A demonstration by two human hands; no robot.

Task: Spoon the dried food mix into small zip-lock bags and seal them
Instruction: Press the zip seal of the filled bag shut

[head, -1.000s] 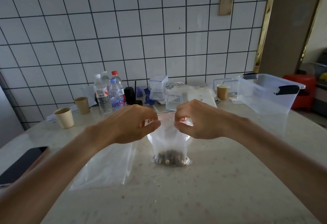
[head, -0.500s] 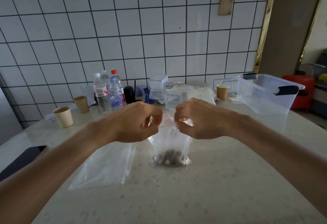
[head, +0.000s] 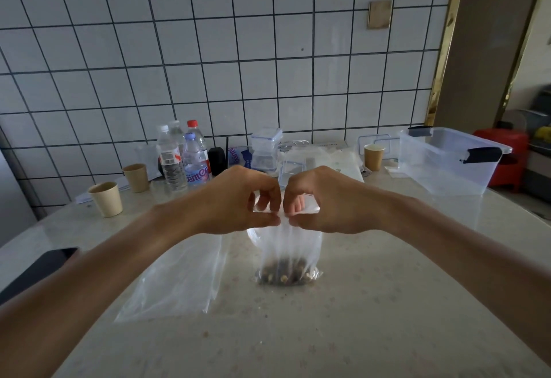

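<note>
Fingertips are meeting at the top edge of a small clear plastic zip-lock bag [head: 287, 246], which is standing upright on the pale speckled stone tabletop [head: 372, 303] with its base touching the surface. The left hand [head: 235, 201] is pinching the bag's top strip between thumb and curled forefinger, and the right hand [head: 325, 198] is pinching the same strip just beside it, so the two thumbs are almost touching at the middle of the edge. The bag is hanging below the fingers, and a dark brown dried food mix [head: 283, 273] is sitting in its bottom. Whether the seal is fully closed is hard to tell.

Flat clear plastic bags [head: 182, 276] are lying on the table just left of the standing bag, under the left forearm. A tan paper cup [head: 105, 198] is standing further left, and a large clear plastic storage box [head: 447, 163] is sitting well apart at the far right.
</note>
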